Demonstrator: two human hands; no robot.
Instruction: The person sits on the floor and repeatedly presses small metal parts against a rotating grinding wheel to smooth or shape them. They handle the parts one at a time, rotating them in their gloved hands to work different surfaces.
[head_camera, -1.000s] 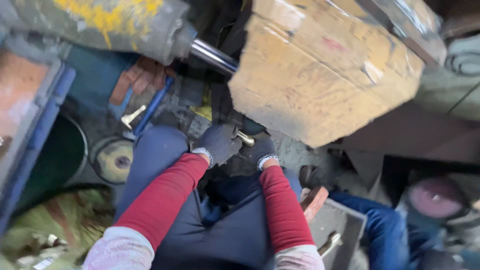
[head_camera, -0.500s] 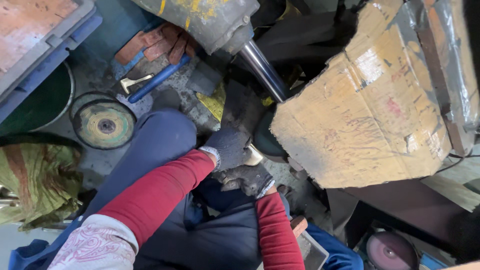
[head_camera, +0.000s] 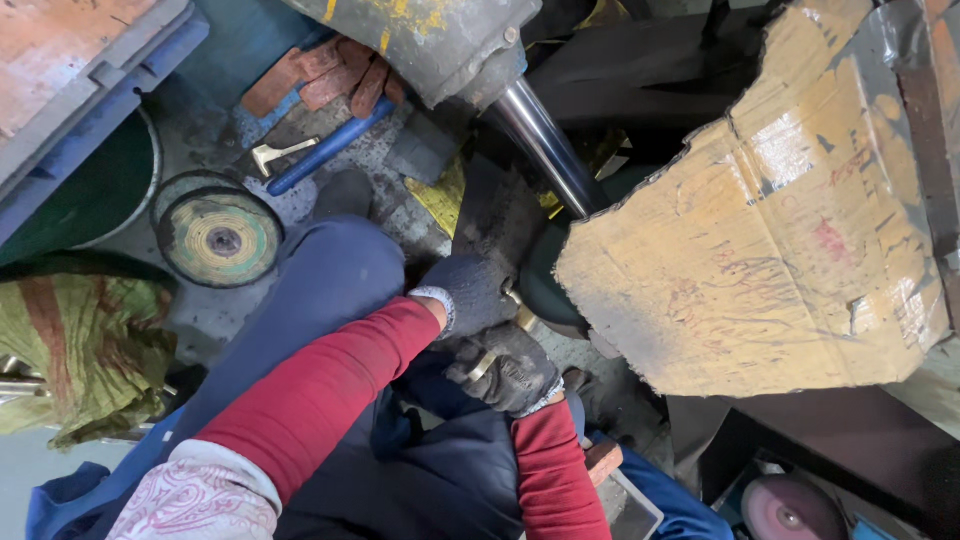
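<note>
Since half a second ago the view is sitting a little lower and closer, and both gloved hands are staying bunched together over the lap, hardly shifted. The left hand (head_camera: 470, 295), in a dark work glove with a pale cuff at the end of a red sleeve, is curling shut over the upper end of a small brass-coloured metal piece (head_camera: 522, 316) — only a short, dull yellow stub of it is showing between the gloves. The right hand (head_camera: 508, 368), in a grimy dark glove, is closing around the lower part of the same piece, with a pale metal band (head_camera: 482, 365) showing across its fingers; what exactly that band belongs to cannot be told. The piece is lying just below a polished steel rod (head_camera: 545, 145) that is running out of a worn grey housing with yellow paint (head_camera: 430, 40), and beside a large taped cardboard box (head_camera: 760, 240). On the dirty floor (head_camera: 400, 200) to the left are resting a round abrasive disc (head_camera: 220, 240) and a blue-handled tool (head_camera: 325, 148).
</note>
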